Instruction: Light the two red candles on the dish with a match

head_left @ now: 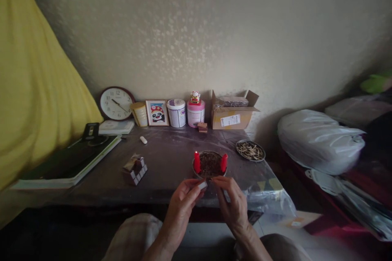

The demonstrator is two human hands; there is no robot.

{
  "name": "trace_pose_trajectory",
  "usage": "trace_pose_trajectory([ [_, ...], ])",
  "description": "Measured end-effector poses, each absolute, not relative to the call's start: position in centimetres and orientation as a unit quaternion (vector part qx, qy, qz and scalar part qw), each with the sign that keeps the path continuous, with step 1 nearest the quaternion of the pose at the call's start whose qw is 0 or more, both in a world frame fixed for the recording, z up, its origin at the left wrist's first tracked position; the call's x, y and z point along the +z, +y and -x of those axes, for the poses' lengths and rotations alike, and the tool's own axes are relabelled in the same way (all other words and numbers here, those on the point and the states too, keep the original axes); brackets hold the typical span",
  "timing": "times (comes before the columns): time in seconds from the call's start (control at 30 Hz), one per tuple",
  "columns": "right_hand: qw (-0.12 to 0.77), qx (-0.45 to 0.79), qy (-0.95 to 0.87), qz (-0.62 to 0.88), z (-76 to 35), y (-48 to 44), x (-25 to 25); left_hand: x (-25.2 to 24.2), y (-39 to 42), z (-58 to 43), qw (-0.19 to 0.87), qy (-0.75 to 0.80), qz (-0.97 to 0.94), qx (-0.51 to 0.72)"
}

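left hand (185, 200): gripping a small, pale, rectangular box (202, 185) just in front of the round, thin-rimmed bowl (193, 167).
right hand (234, 202): fingertips pinched together beside the box, apparently on a thin stick, too small to confirm.
step: seemingly, box and stick worked close together; a next move calls for a steady box and light pinch.
bowl filling: dark, crumbly, bearing a smooth red left candle (197, 163) and matching right candle (224, 164), both upright.
shallow round dish (241, 157): loose, slender, pale sticks.
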State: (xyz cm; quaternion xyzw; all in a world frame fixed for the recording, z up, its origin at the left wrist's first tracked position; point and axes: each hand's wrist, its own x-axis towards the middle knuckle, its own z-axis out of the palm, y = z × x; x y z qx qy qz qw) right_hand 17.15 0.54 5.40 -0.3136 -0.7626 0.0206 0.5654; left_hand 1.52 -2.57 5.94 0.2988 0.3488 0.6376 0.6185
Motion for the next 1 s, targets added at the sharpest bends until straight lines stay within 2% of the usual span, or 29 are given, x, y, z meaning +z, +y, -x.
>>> trace_pose_trajectory([
  [0.17,0.597,0.015,-0.738,0.314,-17.8,-1.1,6.9,5.7,-2.1,-1.9,0.617,0.354,-0.286,0.642],
  [0.27,0.535,0.002,-0.794,0.289,-17.8,-0.4,5.9,6.0,-2.3,-2.2,0.616,0.346,-0.297,0.643],
  [0.33,0.511,-0.021,-0.794,0.330,-18.0,1.0,4.7,6.2,-2.6,-2.2,0.615,0.345,-0.303,0.641],
  [0.43,0.555,-0.027,-0.720,0.416,-18.6,2.7,3.7,6.4,-2.9,-2.2,0.615,0.364,-0.301,0.632],
  [0.8,0.681,0.126,-0.550,0.466,-20.3,3.0,5.7,6.5,-2.9,-0.8,0.606,0.373,-0.306,0.633],
  [1.0,0.701,0.235,-0.473,0.478,-20.5,2.9,6.6,6.1,-2.5,-0.5,0.586,0.393,-0.294,0.645],
])
